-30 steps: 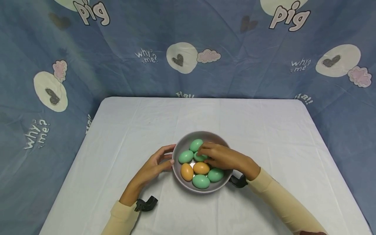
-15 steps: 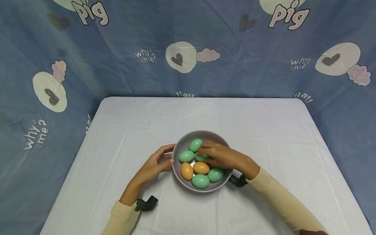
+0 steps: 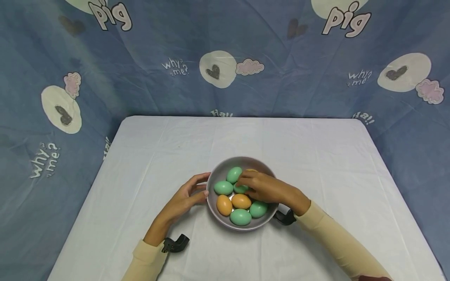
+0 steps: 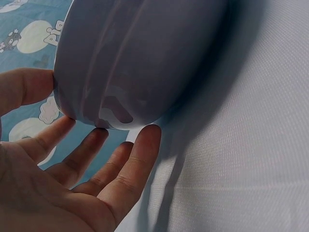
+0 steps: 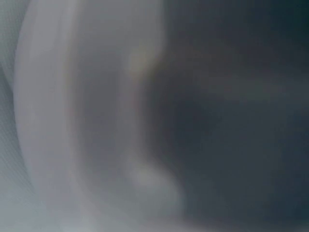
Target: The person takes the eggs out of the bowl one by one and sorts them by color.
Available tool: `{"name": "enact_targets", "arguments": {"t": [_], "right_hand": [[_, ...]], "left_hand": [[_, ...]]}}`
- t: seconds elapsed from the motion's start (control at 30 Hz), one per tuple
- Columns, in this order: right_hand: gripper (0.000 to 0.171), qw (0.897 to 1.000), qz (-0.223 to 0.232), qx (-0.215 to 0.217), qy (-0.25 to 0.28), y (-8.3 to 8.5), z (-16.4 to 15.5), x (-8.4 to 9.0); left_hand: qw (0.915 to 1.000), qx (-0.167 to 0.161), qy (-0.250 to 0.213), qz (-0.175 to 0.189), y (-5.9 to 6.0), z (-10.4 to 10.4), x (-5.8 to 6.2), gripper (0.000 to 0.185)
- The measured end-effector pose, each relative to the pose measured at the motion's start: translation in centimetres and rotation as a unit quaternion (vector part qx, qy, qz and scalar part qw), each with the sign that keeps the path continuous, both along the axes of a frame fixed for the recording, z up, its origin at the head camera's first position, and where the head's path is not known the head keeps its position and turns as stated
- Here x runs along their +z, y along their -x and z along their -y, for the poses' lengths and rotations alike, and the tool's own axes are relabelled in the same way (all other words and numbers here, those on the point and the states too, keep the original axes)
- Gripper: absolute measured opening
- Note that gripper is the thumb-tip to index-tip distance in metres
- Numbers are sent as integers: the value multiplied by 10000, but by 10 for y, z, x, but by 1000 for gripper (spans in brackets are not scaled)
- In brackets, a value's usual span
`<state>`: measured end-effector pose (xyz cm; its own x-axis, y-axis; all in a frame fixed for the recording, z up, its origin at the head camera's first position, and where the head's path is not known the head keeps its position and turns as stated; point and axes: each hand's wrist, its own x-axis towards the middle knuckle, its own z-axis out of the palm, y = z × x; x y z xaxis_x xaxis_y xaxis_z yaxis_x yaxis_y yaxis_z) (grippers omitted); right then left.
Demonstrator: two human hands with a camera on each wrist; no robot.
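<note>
A grey bowl [image 3: 219,169] sits near the middle of the white table and holds several green eggs [image 3: 223,187] and orange eggs [image 3: 224,205]. My left hand [image 3: 186,198] rests against the bowl's left side with straight fingers; in the left wrist view the fingers [image 4: 137,157] touch the bowl's outer wall [image 4: 140,63]. My right hand [image 3: 261,186] reaches into the bowl from the right, its fingertips curled on a green egg [image 3: 240,189] in the middle of the pile. Part of an orange egg [image 3: 251,170] shows behind that hand. The right wrist view is a blur of the bowl's rim [image 5: 53,121].
The white tablecloth [image 3: 316,156] covers the table, with bare cloth on all sides of the bowl. A blue printed cloth [image 3: 225,58] hangs behind and to both sides. Black wrist mounts [image 3: 175,244] sit at both sleeves.
Almost nothing has moved. The right hand has shifted slightly in the bowl, showing a bit of orange egg behind it.
</note>
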<state>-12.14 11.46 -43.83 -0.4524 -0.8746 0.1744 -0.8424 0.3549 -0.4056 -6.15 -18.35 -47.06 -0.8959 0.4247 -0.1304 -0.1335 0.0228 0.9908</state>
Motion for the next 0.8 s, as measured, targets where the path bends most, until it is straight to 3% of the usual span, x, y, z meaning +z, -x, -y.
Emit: {"name": "enact_targets", "arguments": {"t": [0.5, 0.8], "right_hand": [[22, 9998, -212, -6, -32, -1, -1, 0], [23, 9999, -104, -69, -103, 0, -2, 1]], "left_hand": [[10000, -32, -11, -69, 1, 0, -1, 57], [10000, -25, 16, -63, 1, 0, -1, 57]]}}
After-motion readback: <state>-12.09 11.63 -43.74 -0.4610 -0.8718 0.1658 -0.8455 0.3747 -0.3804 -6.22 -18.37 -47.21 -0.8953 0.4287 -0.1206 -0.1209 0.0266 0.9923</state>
